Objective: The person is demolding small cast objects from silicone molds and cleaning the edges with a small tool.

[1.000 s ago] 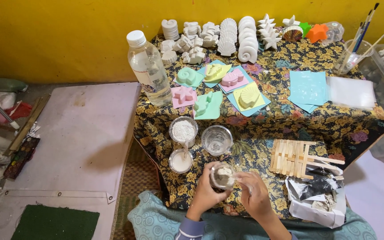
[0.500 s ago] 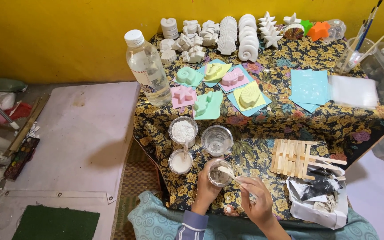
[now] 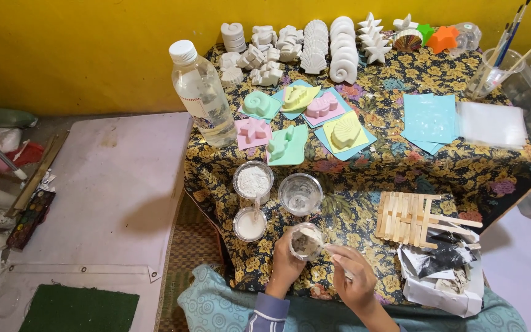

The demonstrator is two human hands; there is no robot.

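Plastic cup (image 3: 306,241) — small, clear, with a whitish mix inside — is held just above the near edge of the floral-cloth table (image 3: 364,178), in front of the person's lap. Judged light and thin-walled: it would likely flex if squeezed, and a wet rim could be slippery. The best hold appears to be around the lower wall, as now, with the mouth kept upright.

Left hand (image 3: 285,268) is wrapped around the cup's side from below, fingers closed on it. Right hand (image 3: 354,284) is closed on a thin stick (image 3: 329,249) whose tip enters the cup's mouth; the stick looks stiff and light.

Surroundings, largest first:
- water bottle (image 3: 204,95), upright at the table's left edge, partly filled — heavy by comparison.
- pastel moulds (image 3: 296,120) laid mid-table; white plaster casts (image 3: 314,43) ranked along the back, probably brittle.
- pile of wooden sticks (image 3: 410,218) just right of the hands.
- three further cups just beyond the held one: powder cup (image 3: 253,181), empty clear cup (image 3: 300,193), white-liquid cup (image 3: 249,224).
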